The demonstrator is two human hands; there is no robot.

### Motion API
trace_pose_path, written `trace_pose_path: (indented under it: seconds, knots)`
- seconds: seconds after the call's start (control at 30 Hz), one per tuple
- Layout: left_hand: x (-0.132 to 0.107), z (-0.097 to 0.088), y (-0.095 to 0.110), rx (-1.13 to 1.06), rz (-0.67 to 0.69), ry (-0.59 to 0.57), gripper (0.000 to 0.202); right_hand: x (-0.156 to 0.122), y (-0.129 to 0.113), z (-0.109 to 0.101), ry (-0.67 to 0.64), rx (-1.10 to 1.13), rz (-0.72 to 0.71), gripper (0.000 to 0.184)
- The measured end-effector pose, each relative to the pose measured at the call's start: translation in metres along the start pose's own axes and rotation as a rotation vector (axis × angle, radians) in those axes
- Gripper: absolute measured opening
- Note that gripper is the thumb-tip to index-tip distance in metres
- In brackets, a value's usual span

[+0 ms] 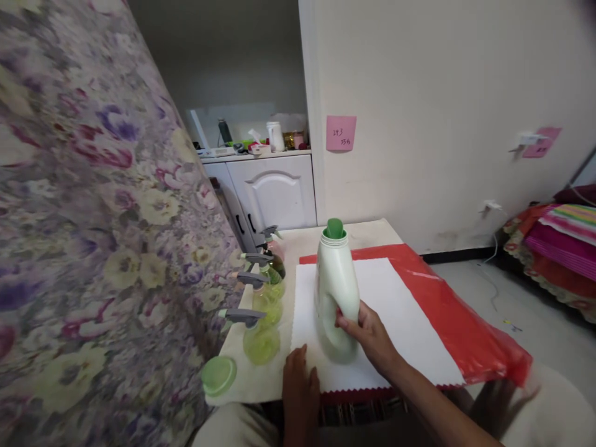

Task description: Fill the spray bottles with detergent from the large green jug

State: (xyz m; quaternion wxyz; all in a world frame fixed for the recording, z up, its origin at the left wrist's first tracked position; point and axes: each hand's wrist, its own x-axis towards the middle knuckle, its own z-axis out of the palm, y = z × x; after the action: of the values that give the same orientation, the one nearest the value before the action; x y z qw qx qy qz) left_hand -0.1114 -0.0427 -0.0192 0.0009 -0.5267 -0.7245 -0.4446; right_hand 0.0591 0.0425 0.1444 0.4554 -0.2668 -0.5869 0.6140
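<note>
Pale-green plastic jug (339, 273) stands roughly upright at your 12 o'clock, over a white sheet (395, 323) with a zigzag-cut edge; blur hides whether its base touches down. Nearest you, your left hand (300, 382) lies at 11 o'clock by the sheet's near-left corner, fingers loosely extended and holding nothing that shows. Your right hand (372, 335), on the jug's 4 o'clock side, has thumb and fingers grasping its moulded handle. At the top you see a ridged, open neck with a smooth green spout (334, 228) inside.

At your 10 o'clock, a round green lid-like piece (218, 374) sits on the cream tabletop (365, 234). Just beyond it, spray bottles (261, 344) run in a line toward 11 o'clock, rounded, see-through bodies under grey trigger heads. Glossy, creased red sheeting (433, 298) spreads out at your 1 to 2 o'clock. A floral fabric curtain (116, 236) hangs at 9 to 10. Farther off, a white cabinet (279, 192) with an arched panel stands at 11; a square pink paper note (341, 133) is on the smooth wall at 12.
</note>
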Motion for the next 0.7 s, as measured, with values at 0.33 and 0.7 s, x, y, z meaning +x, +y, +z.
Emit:
trace_pose_path:
  seconds: [0.33, 0.7]
  knots:
    - [0.007, -0.011, 0.006, 0.072, 0.056, -0.063, 0.031, -0.025, -0.005, -0.129, 0.172, -0.231, 0.03, 0.034]
    - [0.006, -0.02, 0.021, 0.102, 0.03, -0.094, 0.028, -0.035, 0.012, -0.18, 0.229, -0.223, 0.07, 0.036]
